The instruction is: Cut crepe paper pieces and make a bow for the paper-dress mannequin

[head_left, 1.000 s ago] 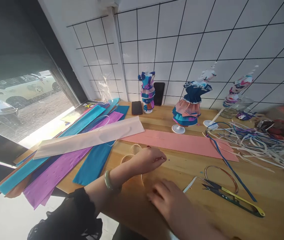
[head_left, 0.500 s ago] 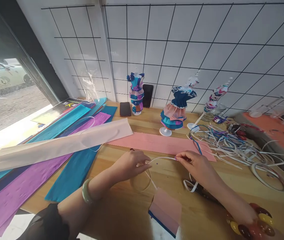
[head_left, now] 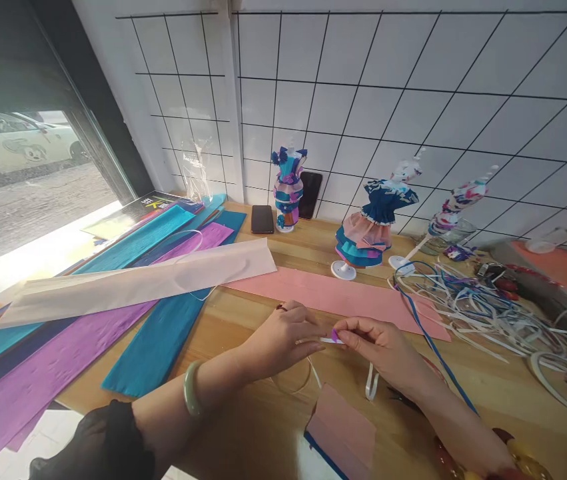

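My left hand (head_left: 286,340) is closed on a narrow white strip (head_left: 330,341), which spans the short gap to my right hand (head_left: 380,347). Thumb and fingertips of the right hand pinch a small purple piece (head_left: 334,335) against that strip. The strip's far end hangs as a loop (head_left: 372,383) below my right palm. Under the hands lies a pink folded piece with a blue edge (head_left: 346,427). A long pink crepe-paper strip (head_left: 338,293) stretches flat just beyond my fingers. A thin blue strip (head_left: 433,343) runs past my right wrist.
To the left, white (head_left: 153,277), purple (head_left: 88,333) and teal (head_left: 163,353) paper strips overlap. Small dress forms, one in a layered dress (head_left: 368,233), stand near the tiled wall. Tangled thin strips (head_left: 483,300) pile at right. A black phone (head_left: 262,219) lies behind.
My hands have drawn closer together, shortening the white strip between them. The purple piece now shows at my right fingertips. The view has shifted a little to the left.
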Motion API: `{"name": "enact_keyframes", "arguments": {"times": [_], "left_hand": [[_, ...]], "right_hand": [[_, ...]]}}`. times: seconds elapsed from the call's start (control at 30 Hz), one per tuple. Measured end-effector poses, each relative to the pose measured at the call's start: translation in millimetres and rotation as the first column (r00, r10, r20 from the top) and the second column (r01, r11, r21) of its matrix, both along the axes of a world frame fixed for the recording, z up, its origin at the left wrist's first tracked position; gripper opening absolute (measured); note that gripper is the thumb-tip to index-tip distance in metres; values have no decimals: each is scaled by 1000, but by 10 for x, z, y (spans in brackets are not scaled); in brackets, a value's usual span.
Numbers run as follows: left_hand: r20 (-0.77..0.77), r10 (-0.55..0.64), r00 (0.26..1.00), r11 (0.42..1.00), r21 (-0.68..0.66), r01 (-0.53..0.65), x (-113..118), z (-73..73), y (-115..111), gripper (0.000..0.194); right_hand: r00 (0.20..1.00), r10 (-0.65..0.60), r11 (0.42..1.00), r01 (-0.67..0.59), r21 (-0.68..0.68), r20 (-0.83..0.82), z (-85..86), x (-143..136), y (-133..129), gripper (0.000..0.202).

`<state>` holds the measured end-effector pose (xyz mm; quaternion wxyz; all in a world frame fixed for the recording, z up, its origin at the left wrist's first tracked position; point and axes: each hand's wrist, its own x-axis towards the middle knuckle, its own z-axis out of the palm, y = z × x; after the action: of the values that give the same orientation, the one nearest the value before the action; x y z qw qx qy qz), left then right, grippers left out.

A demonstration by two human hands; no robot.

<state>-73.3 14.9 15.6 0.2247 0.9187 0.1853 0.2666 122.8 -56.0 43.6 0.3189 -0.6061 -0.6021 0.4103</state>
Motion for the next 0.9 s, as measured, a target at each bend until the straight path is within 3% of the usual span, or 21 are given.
{"name": "enact_keyframes", "arguments": {"times": [0.1,0.2,0.43,0.53,0.63,0.77,0.9], "left_hand": [[36,-37,999,994,-98,41,7,-16,16,19],[32,17,999,988,-156,-12,-8,-18,51,17],[28,120,992,985,-129,-116,-118,74,179,19],[-3,184,983,980,-76,-184,-173,100,244,17],[-36,212,977,976,-48,-213,-212,103,298,19],[-86,216,973,973,-63,-222,-239,121,320,22],[-244,184,952,976,-74,-207,-272,173,326,26]], "right_hand": [[999,-20,999,19,26,25,-35,-7,9,31],[989,-118,991,111,73,94,-32,44,-40,33],[908,-174,979,116,170,382,17,469,-254,31],[795,-221,963,87,255,564,-10,716,-466,31],[620,-227,930,-90,356,751,-105,848,-769,28],[380,-280,822,-379,425,881,-280,791,-1110,28],[209,-397,751,-486,447,894,-361,703,-1227,44]]}}
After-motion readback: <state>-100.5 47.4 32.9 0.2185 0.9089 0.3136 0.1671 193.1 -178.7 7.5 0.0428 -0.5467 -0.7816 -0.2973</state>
